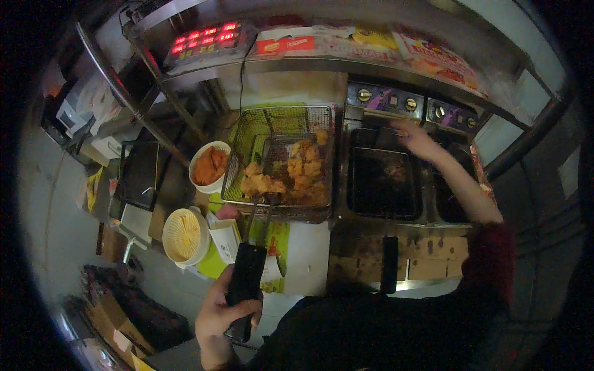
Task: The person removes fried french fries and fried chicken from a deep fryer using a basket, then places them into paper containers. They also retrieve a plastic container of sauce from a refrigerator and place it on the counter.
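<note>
My left hand is closed around the black handle of a wire fryer basket. Pieces of golden fried chicken lie in that basket, mostly at its right side and near edge. My right hand, blurred, is over the back of the deep fryer, just below its control knobs; its fingers look apart and I see nothing in them. Below it, a second basket sits in the dark fryer well, its black handle pointing toward me.
Left of the chicken basket stand a white tub of orange-red food and a round ribbed cream container. A metal shelf with packages and a lit red digital timer spans the back. A metal post slants at the left.
</note>
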The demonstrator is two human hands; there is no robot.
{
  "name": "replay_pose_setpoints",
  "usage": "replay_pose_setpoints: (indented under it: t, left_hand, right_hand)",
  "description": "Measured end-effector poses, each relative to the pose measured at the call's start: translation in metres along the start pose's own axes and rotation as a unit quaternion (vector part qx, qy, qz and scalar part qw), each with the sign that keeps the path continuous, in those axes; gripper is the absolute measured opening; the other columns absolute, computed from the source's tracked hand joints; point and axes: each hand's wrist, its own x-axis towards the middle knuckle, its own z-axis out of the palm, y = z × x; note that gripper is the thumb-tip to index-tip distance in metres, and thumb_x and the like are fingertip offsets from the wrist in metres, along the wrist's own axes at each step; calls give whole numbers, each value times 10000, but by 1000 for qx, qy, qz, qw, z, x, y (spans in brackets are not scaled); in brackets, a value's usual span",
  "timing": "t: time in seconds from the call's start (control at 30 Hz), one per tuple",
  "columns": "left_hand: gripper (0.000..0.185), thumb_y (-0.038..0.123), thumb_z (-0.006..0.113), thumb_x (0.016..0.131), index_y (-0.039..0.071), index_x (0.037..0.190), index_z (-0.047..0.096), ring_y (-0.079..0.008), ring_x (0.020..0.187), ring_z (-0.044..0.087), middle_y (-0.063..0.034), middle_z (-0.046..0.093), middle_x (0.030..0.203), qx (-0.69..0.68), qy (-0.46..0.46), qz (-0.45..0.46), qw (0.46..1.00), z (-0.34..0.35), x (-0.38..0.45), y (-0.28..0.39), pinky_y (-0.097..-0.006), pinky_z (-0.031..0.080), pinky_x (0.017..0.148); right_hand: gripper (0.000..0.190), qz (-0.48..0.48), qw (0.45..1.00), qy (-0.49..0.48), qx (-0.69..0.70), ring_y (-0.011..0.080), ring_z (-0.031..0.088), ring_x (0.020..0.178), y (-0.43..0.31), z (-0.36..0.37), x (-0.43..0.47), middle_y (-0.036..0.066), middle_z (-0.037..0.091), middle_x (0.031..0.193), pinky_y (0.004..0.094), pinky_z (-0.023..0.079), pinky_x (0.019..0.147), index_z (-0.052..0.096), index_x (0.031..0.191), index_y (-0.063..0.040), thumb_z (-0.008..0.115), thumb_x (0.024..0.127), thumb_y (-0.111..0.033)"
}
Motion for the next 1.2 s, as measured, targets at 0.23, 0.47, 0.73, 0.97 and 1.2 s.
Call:
replay_pose_setpoints:
  t: [0.23, 0.47, 0.73, 0.97, 1.2]
  left_hand:
    - [595, 29, 665, 705, -50, 1211, 363, -200, 781, 552, -113, 549, 874, 143, 23, 40, 989, 34, 15, -17, -292, 459, 713]
    - [515, 104, 651, 776, -15, 1189, 367, -154, 781, 561, -90, 557, 943, 204, -80, 97, 971, 96, 55, -72, -285, 466, 711]
    - [552, 200, 623, 817, -25, 1226, 329, -218, 1083, 448, -157, 464, 1147, 222, -182, 297, 911, 158, 87, -153, -357, 341, 930]
    - [572, 423, 537, 851, -46, 1110, 338, -405, 761, 588, -250, 576, 863, 453, -207, 141, 856, 191, 110, -189, -464, 471, 641]
    - [475, 350, 539, 858, 170, 1272, 393, -321, 650, 610, -145, 623, 786, 545, -159, 444, 693, 79, 96, -180, -424, 472, 507]
  right_hand:
    - [374, -40, 877, -391, 275, 166, 550, 972, -177, 16, -199, 65, 545, 1150, 318, 444, 848, 443, 1248, -67, 517, 899, -179]
    - [416, 218, 625, -91, 744, 203, 542, 1021, -196, 91, -205, 66, 540, 1166, 344, 439, 874, 454, 1245, -59, 564, 874, -209]
    - [297, 205, 663, -74, 716, 239, 587, 972, -174, 58, -228, 143, 615, 1025, 347, 454, 875, 546, 1088, 16, 580, 830, -129]
    - [217, 230, 760, 19, 608, 269, 590, 920, -131, 38, -251, 134, 592, 856, 397, 481, 817, 535, 903, 6, 638, 713, -12]
    - [229, 348, 724, 28, 595, 190, 600, 649, -127, 48, -265, 78, 589, 722, 336, 515, 613, 548, 905, -18, 673, 716, -53]
